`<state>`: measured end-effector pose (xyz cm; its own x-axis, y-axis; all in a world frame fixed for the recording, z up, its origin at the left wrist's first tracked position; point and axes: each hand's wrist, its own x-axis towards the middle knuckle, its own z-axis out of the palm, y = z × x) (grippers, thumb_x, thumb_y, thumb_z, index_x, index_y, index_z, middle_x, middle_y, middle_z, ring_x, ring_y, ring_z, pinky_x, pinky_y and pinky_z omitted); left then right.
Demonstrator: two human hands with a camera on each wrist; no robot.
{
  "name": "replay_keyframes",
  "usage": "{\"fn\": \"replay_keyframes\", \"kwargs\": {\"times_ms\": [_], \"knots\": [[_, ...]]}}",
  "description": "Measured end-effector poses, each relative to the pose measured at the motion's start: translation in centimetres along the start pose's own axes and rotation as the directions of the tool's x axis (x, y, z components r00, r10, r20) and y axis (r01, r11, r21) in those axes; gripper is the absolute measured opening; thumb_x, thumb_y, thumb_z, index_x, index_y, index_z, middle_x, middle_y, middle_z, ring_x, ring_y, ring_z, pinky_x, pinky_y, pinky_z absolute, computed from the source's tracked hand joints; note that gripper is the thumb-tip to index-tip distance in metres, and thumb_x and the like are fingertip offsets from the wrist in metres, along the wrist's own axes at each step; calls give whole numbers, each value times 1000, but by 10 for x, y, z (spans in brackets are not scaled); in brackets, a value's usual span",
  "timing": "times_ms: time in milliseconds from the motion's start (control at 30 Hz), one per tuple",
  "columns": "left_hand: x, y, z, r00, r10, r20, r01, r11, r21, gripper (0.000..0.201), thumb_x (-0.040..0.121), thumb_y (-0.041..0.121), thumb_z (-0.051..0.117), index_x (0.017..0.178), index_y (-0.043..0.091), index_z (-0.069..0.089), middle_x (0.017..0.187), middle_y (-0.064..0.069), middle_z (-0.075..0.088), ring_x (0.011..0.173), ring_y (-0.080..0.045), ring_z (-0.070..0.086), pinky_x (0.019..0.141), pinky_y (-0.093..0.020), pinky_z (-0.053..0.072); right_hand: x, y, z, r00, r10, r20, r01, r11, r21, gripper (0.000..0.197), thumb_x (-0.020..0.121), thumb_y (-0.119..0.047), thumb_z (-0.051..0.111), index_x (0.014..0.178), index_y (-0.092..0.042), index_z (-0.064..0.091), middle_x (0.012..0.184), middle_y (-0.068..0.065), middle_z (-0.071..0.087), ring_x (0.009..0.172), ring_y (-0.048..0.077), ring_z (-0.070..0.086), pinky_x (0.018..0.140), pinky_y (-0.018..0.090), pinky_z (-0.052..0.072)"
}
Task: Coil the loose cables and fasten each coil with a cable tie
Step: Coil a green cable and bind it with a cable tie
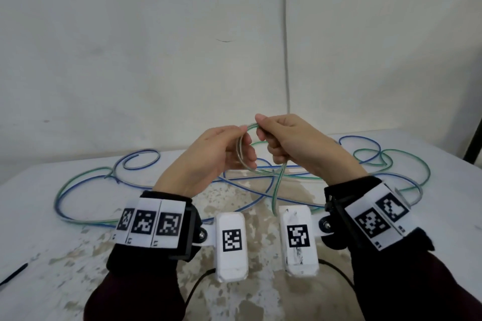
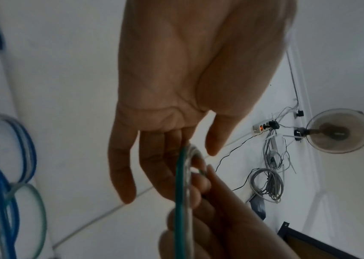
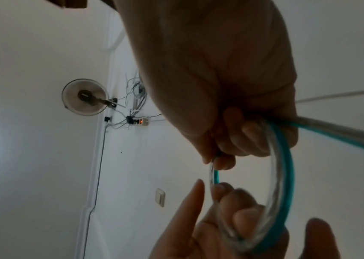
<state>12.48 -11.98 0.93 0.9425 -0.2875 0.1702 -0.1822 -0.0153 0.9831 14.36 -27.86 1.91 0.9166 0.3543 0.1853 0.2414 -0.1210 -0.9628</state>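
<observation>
Both hands are raised over the table (image 1: 52,242), sharing a small loop of green cable (image 1: 241,148) with a clear sheath. My right hand (image 1: 260,128) pinches the loop's top between thumb and forefinger, its other fingers curled round the strand that drops to the table. In the right wrist view the green cable (image 3: 287,175) arcs from that pinch round the left fingers. My left hand (image 1: 247,144) cradles the loop with bent fingers, thumb on top. From the left wrist the green cable (image 2: 180,184) crosses the fingers. A blue cable (image 1: 142,150) sprawls loose on the table.
More green and blue cable lies tangled in wide loops across the far half of the table. A thin black strip (image 1: 15,272) lies near the front left edge. A white wall with a grey cord (image 1: 287,60) rises just behind the table.
</observation>
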Motion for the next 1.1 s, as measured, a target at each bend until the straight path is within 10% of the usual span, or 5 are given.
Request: {"fn": "replay_keyframes", "kwargs": {"times_ms": [433, 633, 767, 900, 1100], "knots": [[9, -6, -7, 990, 121, -77, -116, 991, 63, 30, 101, 16, 38, 72, 11, 38, 57, 5, 24, 46, -6, 24, 52, -17, 27, 3, 7, -1, 1000, -10, -24, 11, 998, 56, 39, 102, -26, 37, 82, -3, 61, 63, 7, 67, 61, 17, 67, 67, 30, 56], [19, -6, -3, 991, 35, -132, -45, 996, -79, 31, 98, 19, 39, 69, 9, 45, 46, 2, 27, 38, -13, 30, 56, -28, 32, 11, 11, 9, 1000, 29, 11, -31, 959, 281, 35, 102, -27, 39, 71, -12, 48, 46, -8, 28, 40, 8, 32, 58, 25, 49], [20, -5, -2, 1000, 20, -8, -20, 999, -28, 36, 99, 24, 43, 68, 9, 51, 45, 1, 33, 45, -19, 51, 57, -25, 49, 13, 9, 6, 1000, 11, 0, -11, 981, 194, 37, 101, -27, 42, 66, -13, 45, 48, -8, 22, 40, 8, 19, 40, 18, 28], [32, -4, -10, 1000, -13, 9, 14, 992, -129, 30, 99, 16, 40, 74, 6, 51, 50, 2, 33, 44, -12, 36, 56, -23, 41, 29, 9, 4, 1000, 28, 14, -30, 976, 216, 38, 101, -27, 42, 66, -13, 45, 46, -8, 21, 38, 6, 17, 37, 17, 22], [53, -5, -20, 985, 53, -162, -91, 967, -238, 28, 99, 16, 35, 75, 10, 49, 48, 7, 25, 41, -8, 23, 57, -24, 35, 48, 20, 3, 997, 80, -22, -66, 925, 374, 37, 102, -23, 35, 77, -8, 57, 53, 2, 50, 52, 16, 55, 65, 28, 50]]}}
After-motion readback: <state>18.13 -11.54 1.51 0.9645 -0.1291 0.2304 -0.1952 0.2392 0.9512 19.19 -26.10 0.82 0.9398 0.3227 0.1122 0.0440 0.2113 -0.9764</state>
